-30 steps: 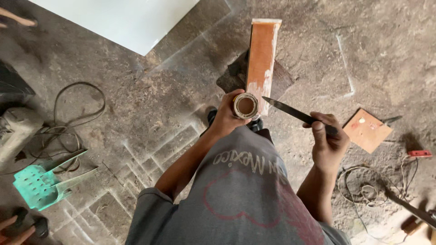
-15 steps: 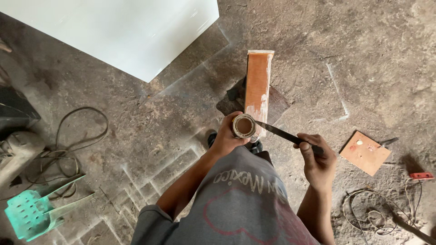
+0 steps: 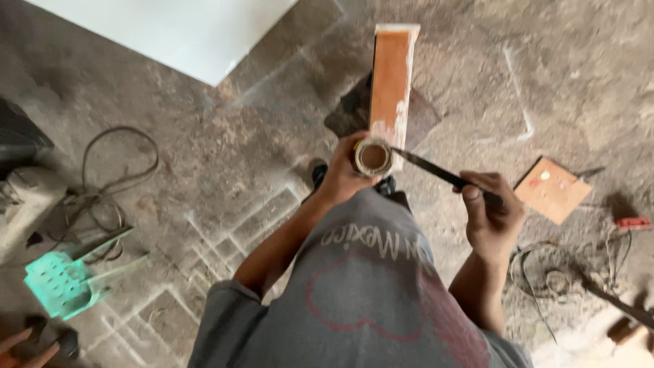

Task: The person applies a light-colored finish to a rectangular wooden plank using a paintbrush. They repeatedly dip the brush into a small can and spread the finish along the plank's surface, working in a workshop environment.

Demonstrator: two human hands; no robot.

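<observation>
In the head view, the left hand (image 3: 344, 178) wraps its grip around a small round can with a brownish inside (image 3: 372, 157), held open side up, just in front of the near end of a long orange-brown wooden board (image 3: 390, 78). The right hand (image 3: 492, 215) closes its grip on a dark narrow blade (image 3: 436, 172), whose tip reaches the can's rim. A square orange-brown wooden offcut (image 3: 553, 189) lies on the grey concrete floor (image 3: 225, 163) beyond the right hand.

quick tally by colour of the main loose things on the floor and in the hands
Brown/orange wood: 2 (upright plank, small square board)
Brown can, left hand: 1 (can)
Dark blade, right hand: 1 (blade)
Green stool: 1
White panel: 1
Total: 6
</observation>
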